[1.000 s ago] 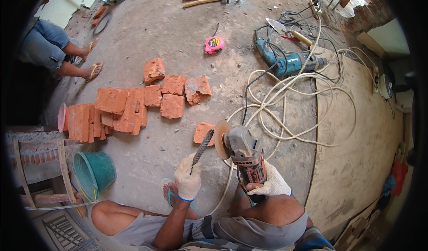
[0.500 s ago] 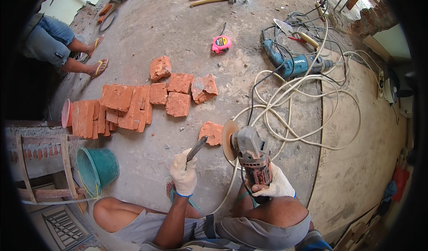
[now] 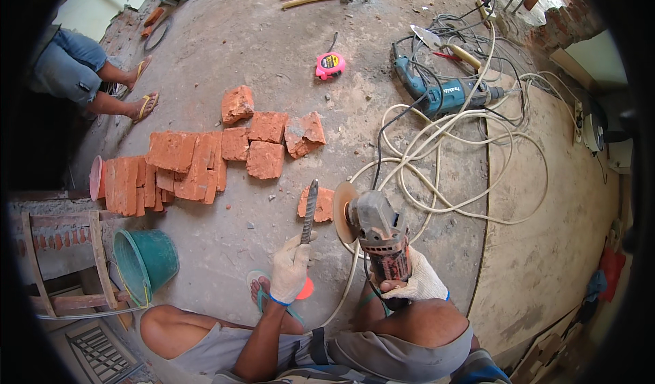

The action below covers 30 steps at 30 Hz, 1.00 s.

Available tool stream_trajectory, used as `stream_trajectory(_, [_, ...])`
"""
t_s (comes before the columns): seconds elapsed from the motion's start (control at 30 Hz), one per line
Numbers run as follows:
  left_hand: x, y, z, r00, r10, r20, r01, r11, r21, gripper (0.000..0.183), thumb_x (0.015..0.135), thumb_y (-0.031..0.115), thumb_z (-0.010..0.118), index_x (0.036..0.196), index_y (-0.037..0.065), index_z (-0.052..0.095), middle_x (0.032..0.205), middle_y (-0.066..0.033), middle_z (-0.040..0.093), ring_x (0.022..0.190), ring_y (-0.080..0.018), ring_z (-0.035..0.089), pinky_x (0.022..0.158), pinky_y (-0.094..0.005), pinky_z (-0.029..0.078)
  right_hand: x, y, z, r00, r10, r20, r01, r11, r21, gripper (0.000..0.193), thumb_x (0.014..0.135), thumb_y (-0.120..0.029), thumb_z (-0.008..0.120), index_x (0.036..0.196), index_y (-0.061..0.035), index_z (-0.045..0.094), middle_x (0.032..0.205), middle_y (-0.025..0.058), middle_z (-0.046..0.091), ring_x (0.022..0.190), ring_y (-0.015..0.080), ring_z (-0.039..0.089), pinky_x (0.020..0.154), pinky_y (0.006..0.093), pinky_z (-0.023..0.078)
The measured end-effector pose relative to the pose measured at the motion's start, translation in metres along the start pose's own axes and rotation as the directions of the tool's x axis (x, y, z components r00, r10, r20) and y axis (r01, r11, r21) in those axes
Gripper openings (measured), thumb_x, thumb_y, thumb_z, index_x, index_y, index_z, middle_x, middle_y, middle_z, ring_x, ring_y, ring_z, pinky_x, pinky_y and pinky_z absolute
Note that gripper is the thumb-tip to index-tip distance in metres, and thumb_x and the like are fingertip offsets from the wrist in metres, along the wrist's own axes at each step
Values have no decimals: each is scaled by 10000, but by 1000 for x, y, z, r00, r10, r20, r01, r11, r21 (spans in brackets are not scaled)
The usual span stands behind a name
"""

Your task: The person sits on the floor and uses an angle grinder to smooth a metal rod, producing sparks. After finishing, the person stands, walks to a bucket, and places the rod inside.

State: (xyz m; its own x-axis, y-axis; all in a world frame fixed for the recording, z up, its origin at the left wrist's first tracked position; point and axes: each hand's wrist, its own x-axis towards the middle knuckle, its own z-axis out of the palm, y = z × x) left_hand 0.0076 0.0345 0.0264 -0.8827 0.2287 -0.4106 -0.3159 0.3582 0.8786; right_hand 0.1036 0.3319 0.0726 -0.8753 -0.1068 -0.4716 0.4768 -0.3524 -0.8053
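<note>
In my gloved left hand (image 3: 289, 271) is a ribbed metal rod (image 3: 310, 210), standing up out of my closed fingers. A bright orange-red round thing (image 3: 305, 289) shows at the lower edge of that hand; I cannot tell whether it belongs to the rod. My gloved right hand (image 3: 419, 280) is wrapped around the body of a worn angle grinder (image 3: 387, 237). The grinder's brown disc (image 3: 345, 212) faces the rod, with a gap between them. Beyond the rod and disc a broken brick (image 3: 321, 204) lies on the floor, partly hidden by both.
Red bricks (image 3: 181, 153) are stacked at the left, beside a green bucket (image 3: 153, 264). A pink tape measure (image 3: 330, 65) lies ahead. At right are a teal power drill (image 3: 447, 94), a trowel (image 3: 426, 37), and looped cables (image 3: 471, 210). Another person's feet (image 3: 144, 106) are at far left.
My left hand has turned the rod more upright, showing more of its length. The orange-red round thing has come into view under that hand. The right hand keeps its hold on the grinder.
</note>
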Motion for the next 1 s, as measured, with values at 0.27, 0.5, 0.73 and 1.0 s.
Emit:
stream_trajectory(0.27, [-3, 10, 0, 985, -84, 152, 143, 886, -441, 525, 1190, 386, 525, 1392, -85, 635, 795, -34, 596, 626, -94, 512, 567, -292, 433, 0, 10, 0, 996, 75, 39, -82, 968, 239, 864, 786, -184, 1011, 1498, -11, 554, 1217, 58, 712, 1086, 163, 674, 988, 353, 544])
stream_trajectory(0.5, [-7, 1, -11, 946, -41, 321, 231, 780, -582, 602, 1171, 521, 509, 1252, -65, 620, 715, -36, 540, 567, -133, 478, 526, -310, 410, 3, 15, -3, 992, 79, 97, -93, 983, 157, 876, 778, -199, 1016, 1501, -6, 559, 1241, 61, 715, 1125, 165, 667, 1029, 363, 539])
stream_trajectory(0.73, [-11, -7, -7, 939, 11, 344, 203, 790, -579, 619, 1162, 562, 502, 1205, -40, 638, 716, -37, 541, 596, -140, 493, 560, -319, 430, 2, 12, -2, 990, 114, 83, -126, 979, 158, 939, 792, -221, 1011, 1565, -8, 523, 1386, 81, 682, 1250, 178, 626, 1128, 382, 483])
stream_trajectory(1.0, [-16, -5, -6, 917, -32, 397, 255, 813, -524, 630, 1176, 541, 479, 1198, -64, 652, 713, -12, 547, 594, -119, 502, 563, -305, 430, 1, -2, 1, 990, 119, 82, -125, 989, 82, 1023, 801, -242, 1010, 1634, -5, 465, 1526, 102, 620, 1393, 197, 554, 1222, 382, 396])
